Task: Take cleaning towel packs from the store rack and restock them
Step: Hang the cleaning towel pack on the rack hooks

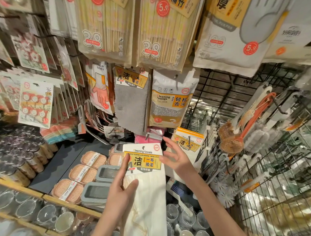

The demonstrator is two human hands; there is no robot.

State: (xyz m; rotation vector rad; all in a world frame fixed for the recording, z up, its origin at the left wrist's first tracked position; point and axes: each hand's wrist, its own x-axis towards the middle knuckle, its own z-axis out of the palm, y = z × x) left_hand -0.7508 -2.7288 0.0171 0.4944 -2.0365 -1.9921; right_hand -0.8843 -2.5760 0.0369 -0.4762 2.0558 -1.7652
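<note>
A white cleaning towel pack (pixel 148 192) with a yellow label is held low at the centre, in front of the rack. My left hand (pixel 123 186) grips its left edge, thumb on the label. My right hand (pixel 175 156) hovers at the pack's upper right corner with fingers spread, holding nothing. A second white towel pack (pixel 187 143) hangs on a hook just right of my right hand. A grey towel pack (pixel 131 99) hangs higher up, at the centre of the rack.
A cleaning sponge pack (pixel 170 100) hangs right of the grey towels. Chopstick packs (pixel 106 27) and glove packs (pixel 233 25) hang above. The black wire rack (pixel 264 165) with brushes (pixel 231 138) fills the right. Soap boxes (pixel 81 174) and glass cups (pixel 47 214) lie on shelves below left.
</note>
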